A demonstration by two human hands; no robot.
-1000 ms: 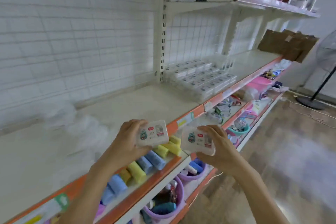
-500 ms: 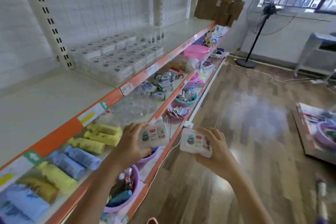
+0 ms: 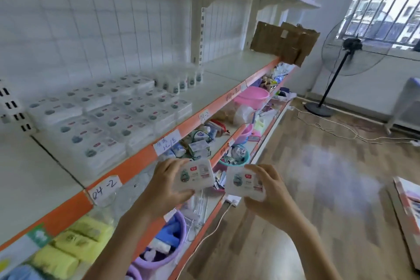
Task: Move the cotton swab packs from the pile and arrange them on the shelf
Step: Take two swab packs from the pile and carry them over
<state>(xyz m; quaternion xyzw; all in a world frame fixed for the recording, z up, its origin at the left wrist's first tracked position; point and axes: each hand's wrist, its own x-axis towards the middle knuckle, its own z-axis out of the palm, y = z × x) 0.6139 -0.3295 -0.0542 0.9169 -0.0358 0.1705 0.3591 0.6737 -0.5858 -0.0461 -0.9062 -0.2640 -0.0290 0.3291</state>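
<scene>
Packs in hand: two cotton swab packs are held in the air in front of the shelf edge, near each other but apart, with the printed faces toward the camera.
Left pack: the left pack (image 3: 195, 177) is gripped by the left hand (image 3: 167, 185), thumb under it and fingers curled behind the top edge.
Right pack: the right pack (image 3: 245, 183) is gripped by the right hand (image 3: 270, 193), fingers curled over its right side and thumb at the lower edge.
Packs on shelf: the arranged packs (image 3: 109, 116) lie flat in rows and layers on the white shelf (image 3: 45, 179), toward its back and left part, behind the orange front edge.
Bottles: some small white bottles (image 3: 181, 82) stand just beside the rows, at their far end.
Labels: a paper label (image 3: 105, 188) with the writing "D4-2" is stuck on the orange edge.
Lower shelf: yellow rolls (image 3: 75, 245) lie under the front edge at the left; a purple basin (image 3: 163, 254) stands below them.
Room: a standing fan (image 3: 350, 57) is on the floor near the window.
</scene>
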